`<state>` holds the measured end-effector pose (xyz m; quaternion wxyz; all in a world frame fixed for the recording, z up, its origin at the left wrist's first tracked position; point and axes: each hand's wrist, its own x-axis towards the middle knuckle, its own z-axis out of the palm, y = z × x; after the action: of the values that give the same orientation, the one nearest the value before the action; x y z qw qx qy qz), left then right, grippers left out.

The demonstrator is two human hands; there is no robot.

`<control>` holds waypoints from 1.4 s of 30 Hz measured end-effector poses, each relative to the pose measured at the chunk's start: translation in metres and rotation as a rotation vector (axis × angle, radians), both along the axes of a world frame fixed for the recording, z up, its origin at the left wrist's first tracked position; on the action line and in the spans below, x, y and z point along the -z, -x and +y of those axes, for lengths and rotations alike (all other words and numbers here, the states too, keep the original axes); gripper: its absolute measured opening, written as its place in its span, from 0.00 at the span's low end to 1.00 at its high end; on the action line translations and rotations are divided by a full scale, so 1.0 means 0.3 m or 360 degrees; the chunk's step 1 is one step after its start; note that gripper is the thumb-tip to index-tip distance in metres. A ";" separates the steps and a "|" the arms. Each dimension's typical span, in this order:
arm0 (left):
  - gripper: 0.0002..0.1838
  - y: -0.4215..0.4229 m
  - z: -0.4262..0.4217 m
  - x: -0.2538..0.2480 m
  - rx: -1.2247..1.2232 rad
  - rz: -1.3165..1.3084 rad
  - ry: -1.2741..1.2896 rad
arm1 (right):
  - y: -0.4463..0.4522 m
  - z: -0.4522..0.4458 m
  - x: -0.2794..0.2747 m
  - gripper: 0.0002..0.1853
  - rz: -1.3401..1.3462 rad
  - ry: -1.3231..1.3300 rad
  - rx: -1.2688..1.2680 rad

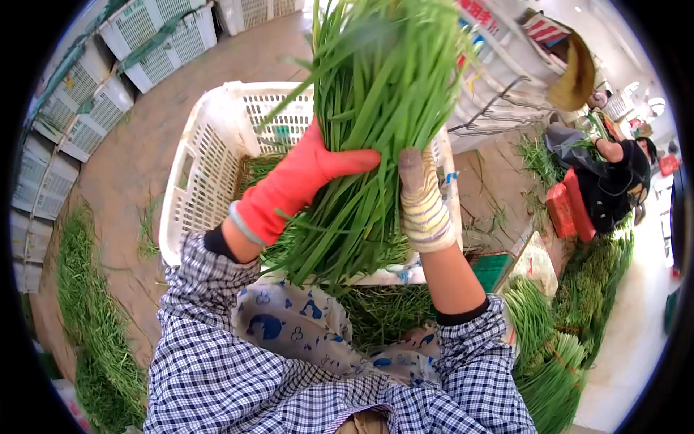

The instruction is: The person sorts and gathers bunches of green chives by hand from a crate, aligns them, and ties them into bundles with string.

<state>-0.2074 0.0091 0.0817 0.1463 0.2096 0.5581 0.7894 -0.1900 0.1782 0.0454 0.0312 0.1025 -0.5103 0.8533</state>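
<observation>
A thick bunch of long green garlic chives (383, 94) is gripped between both my hands above a white plastic crate (210, 137). My left hand (307, 173), in a red rubber glove, wraps the bunch from the left with its thumb across the leaves. My right hand (423, 195), in a striped knit glove, clasps it from the right, thumb on the front. The leaves fan out at the top and hang loose below my hands. Fingers behind the bunch are hidden. More green leaves lie inside the crate, partly covered by the bunch.
Stacked white crates (159, 36) line the left back. Loose greens (97, 311) lie on the floor at left. Tied bundles (549, 362) lie at right, near a green board (491, 271). Farther right, a person in black (625, 181) sits by a red stool (571, 206).
</observation>
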 end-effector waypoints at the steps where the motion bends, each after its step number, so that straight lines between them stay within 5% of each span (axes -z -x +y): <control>1: 0.42 -0.047 -0.009 -0.084 0.0009 0.0036 0.0007 | -0.073 -0.023 -0.078 0.38 -0.0002 0.0118 -0.0082; 4: 0.56 -0.205 -0.028 -0.259 -0.0128 0.0629 0.0362 | -0.251 -0.092 -0.187 0.39 0.0145 0.0282 -0.0175; 6: 0.65 -0.315 -0.043 -0.324 -0.0231 0.1055 0.0657 | -0.367 -0.154 -0.213 0.37 0.0060 0.0866 -0.0275; 9: 0.71 -0.486 -0.118 -0.357 -0.0038 0.0725 0.0514 | -0.506 -0.222 -0.170 0.34 0.0129 0.1062 -0.0147; 12: 0.74 -0.636 -0.248 -0.201 0.0227 0.0539 0.0672 | -0.614 -0.205 -0.017 0.28 -0.0029 0.1217 -0.0045; 15: 0.65 -0.888 -0.310 -0.081 0.0329 0.0081 0.0870 | -0.701 -0.250 0.218 0.25 -0.0144 0.1202 -0.0126; 18: 0.53 -1.077 -0.258 0.052 0.0300 -0.0282 0.0925 | -0.808 -0.298 0.376 0.21 -0.0090 0.0756 0.0299; 19: 0.49 -1.134 -0.227 0.103 0.0179 -0.0281 0.0906 | -0.809 -0.296 0.456 0.18 0.0046 -0.0385 0.0359; 23: 0.37 -1.213 -0.231 0.320 -0.0001 -0.0189 0.0993 | -0.914 -0.319 0.499 0.20 -0.0254 -0.0143 0.0317; 28: 0.37 -1.200 -0.433 0.259 0.0224 -0.0208 0.1267 | -0.927 -0.145 0.238 0.55 -0.0636 0.0771 -0.0139; 30: 0.39 -1.232 -0.456 0.199 0.0210 -0.0288 0.1246 | -0.887 -0.051 0.193 0.53 -0.0615 0.0987 -0.0109; 32: 0.40 -1.262 -0.468 0.185 0.0221 -0.0367 0.1218 | -0.820 0.011 0.299 0.38 -0.0884 0.1053 0.0068; 34: 0.43 -1.295 -0.485 0.207 0.0309 -0.0524 0.1320 | -0.750 0.054 0.362 0.28 -0.1160 0.0700 0.0487; 36: 0.47 -1.329 -0.498 0.256 0.0320 -0.0572 0.1310 | -0.693 0.146 0.458 0.26 -0.0773 0.0480 0.0820; 38: 0.53 -1.365 -0.475 0.272 0.0116 -0.0562 0.1117 | -0.683 0.328 0.406 0.22 -0.0842 0.0858 0.1080; 40: 0.56 -1.382 -0.487 0.315 0.0102 -0.0494 0.1197 | -0.712 0.469 0.350 0.21 -0.0747 0.0067 0.0893; 42: 0.59 -1.380 -0.465 0.316 0.0114 -0.0447 0.1180 | -0.819 0.374 0.106 0.21 -0.0813 -0.0411 0.0753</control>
<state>0.2065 -0.1303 -0.0131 0.3144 0.0520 0.7721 0.5498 0.0556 0.2904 0.0135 0.0861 -0.2313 -0.6146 0.7492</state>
